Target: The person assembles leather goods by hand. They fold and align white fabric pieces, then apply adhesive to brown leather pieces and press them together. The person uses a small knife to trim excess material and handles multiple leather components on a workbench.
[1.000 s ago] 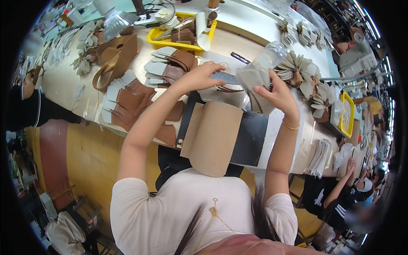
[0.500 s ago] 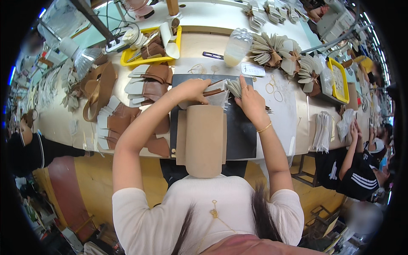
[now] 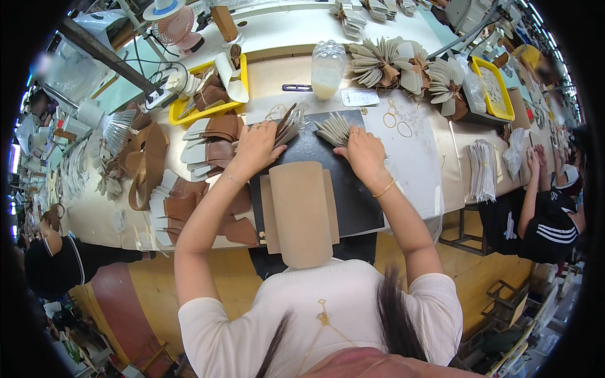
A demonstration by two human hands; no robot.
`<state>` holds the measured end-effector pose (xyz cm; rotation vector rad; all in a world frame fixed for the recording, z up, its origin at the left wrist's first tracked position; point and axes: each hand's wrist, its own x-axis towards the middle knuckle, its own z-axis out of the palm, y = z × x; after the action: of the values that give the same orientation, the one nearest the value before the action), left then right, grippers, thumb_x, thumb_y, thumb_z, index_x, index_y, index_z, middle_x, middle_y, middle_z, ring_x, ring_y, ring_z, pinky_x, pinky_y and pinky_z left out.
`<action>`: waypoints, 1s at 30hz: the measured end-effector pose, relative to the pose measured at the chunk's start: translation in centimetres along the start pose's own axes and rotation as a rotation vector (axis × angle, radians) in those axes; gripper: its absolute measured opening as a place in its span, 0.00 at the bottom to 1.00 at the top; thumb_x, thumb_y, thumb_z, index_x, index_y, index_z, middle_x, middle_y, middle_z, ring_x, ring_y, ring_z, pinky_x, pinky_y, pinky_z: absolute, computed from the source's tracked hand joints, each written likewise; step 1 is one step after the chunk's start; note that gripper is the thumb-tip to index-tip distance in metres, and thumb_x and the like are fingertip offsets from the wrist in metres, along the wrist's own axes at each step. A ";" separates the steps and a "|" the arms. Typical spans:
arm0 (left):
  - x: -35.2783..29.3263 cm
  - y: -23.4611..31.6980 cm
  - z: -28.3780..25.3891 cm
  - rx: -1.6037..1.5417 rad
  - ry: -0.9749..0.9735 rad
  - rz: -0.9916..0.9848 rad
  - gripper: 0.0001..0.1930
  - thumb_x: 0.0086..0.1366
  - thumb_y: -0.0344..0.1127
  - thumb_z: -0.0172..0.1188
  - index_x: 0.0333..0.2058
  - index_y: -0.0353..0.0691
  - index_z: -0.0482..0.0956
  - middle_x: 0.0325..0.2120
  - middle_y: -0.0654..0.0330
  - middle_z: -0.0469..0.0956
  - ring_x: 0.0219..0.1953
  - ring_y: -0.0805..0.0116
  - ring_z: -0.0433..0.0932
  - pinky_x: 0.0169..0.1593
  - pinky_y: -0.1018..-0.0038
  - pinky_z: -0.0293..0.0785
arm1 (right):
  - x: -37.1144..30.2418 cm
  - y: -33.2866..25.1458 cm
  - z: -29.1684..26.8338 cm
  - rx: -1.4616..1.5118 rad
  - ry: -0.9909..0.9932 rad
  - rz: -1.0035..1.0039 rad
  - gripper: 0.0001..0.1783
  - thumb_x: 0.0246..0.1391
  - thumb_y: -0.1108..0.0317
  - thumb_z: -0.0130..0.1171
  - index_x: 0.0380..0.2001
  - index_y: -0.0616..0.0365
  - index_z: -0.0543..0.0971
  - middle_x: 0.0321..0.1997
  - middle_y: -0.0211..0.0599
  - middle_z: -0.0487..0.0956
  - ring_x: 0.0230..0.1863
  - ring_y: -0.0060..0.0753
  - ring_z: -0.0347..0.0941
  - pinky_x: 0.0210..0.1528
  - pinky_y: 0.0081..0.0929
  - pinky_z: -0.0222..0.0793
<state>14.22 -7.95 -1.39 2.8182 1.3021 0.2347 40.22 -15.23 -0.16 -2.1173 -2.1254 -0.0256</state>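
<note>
My left hand (image 3: 257, 146) is closed round a stack of brown and pale leather pieces (image 3: 288, 128), standing on edge at the far left of a black mat (image 3: 362, 200). Opposite it, my right hand (image 3: 365, 151) grips a fanned bundle of grey pieces (image 3: 333, 128), fingers bent over its right end. Bare black mat lies between the two bundles. Closer to me, a long tan panel (image 3: 300, 214) with rounded ends lies over a wider tan piece (image 3: 268, 214) and overhangs the table's front edge. Some fingertips are hidden behind the bundles.
Stacked brown and grey pieces (image 3: 179, 205) lie to the left, below a yellow tray (image 3: 178, 112). Ahead stand a clear plastic container (image 3: 328, 69) and a dark-handled tool (image 3: 297, 87). Elastic bands (image 3: 404, 130) lie to the right; a co-worker (image 3: 535, 220) sits further right.
My hands have moved apart. The left has shifted left with its stack, and the right hand has come lower over the grey bundle. The whole view has also shifted slightly.
</note>
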 end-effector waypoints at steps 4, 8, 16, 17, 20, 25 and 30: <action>0.7 0.0 -1.7 -0.165 -0.066 -0.121 0.23 0.59 0.48 0.61 0.42 0.34 0.69 0.41 0.50 0.77 0.43 0.52 0.76 0.43 0.59 0.68 | 1.3 0.8 -3.1 0.216 -0.120 0.032 0.33 0.42 0.46 0.68 0.43 0.62 0.75 0.33 0.42 0.80 0.31 0.45 0.78 0.33 0.34 0.73; 2.6 -0.2 -5.2 -0.777 0.169 -0.267 0.24 0.66 0.47 0.53 0.50 0.30 0.67 0.44 0.46 0.75 0.48 0.50 0.74 0.53 0.64 0.67 | 3.1 0.5 -7.3 1.192 -0.082 0.006 0.32 0.50 0.45 0.64 0.46 0.63 0.74 0.43 0.37 0.80 0.38 0.28 0.77 0.38 0.24 0.71; 3.2 4.3 -8.2 -1.170 0.390 -0.041 0.24 0.73 0.43 0.41 0.60 0.32 0.59 0.54 0.52 0.68 0.55 0.65 0.66 0.60 0.73 0.60 | 3.9 -6.0 -8.4 1.832 -0.148 -0.076 0.32 0.57 0.49 0.59 0.54 0.63 0.68 0.46 0.32 0.76 0.45 0.19 0.70 0.48 0.20 0.68; 3.1 4.5 -8.3 -1.221 0.349 -0.106 0.24 0.73 0.43 0.40 0.60 0.32 0.60 0.54 0.53 0.68 0.55 0.66 0.67 0.59 0.73 0.61 | 3.6 -6.3 -8.2 1.839 -0.102 -0.104 0.33 0.57 0.47 0.58 0.55 0.62 0.67 0.47 0.32 0.76 0.46 0.20 0.70 0.48 0.20 0.67; 3.2 4.7 -8.5 -1.427 0.233 -0.288 0.24 0.73 0.44 0.37 0.59 0.34 0.62 0.52 0.55 0.70 0.53 0.68 0.68 0.58 0.74 0.63 | 3.1 -6.4 -7.6 1.769 -0.107 -0.112 0.29 0.59 0.50 0.57 0.54 0.62 0.69 0.48 0.33 0.74 0.49 0.21 0.67 0.54 0.22 0.63; 3.6 6.1 -9.7 -1.871 0.109 -0.456 0.29 0.73 0.53 0.35 0.57 0.34 0.65 0.50 0.56 0.72 0.52 0.68 0.70 0.59 0.72 0.64 | 3.1 -6.9 -6.9 1.414 0.201 -0.122 0.31 0.59 0.55 0.57 0.57 0.67 0.64 0.47 0.44 0.70 0.51 0.38 0.65 0.57 0.29 0.60; 3.0 8.1 -11.4 -1.403 0.180 -0.109 0.44 0.55 0.53 0.68 0.59 0.30 0.58 0.51 0.53 0.69 0.54 0.67 0.67 0.58 0.71 0.64 | 2.3 -6.9 -7.0 1.306 0.374 -0.181 0.27 0.63 0.56 0.50 0.59 0.62 0.66 0.47 0.43 0.64 0.50 0.40 0.62 0.58 0.30 0.58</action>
<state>20.59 -11.39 10.93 1.5318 0.7418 0.9428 33.93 -13.74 7.63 -1.0239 -1.3878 0.6773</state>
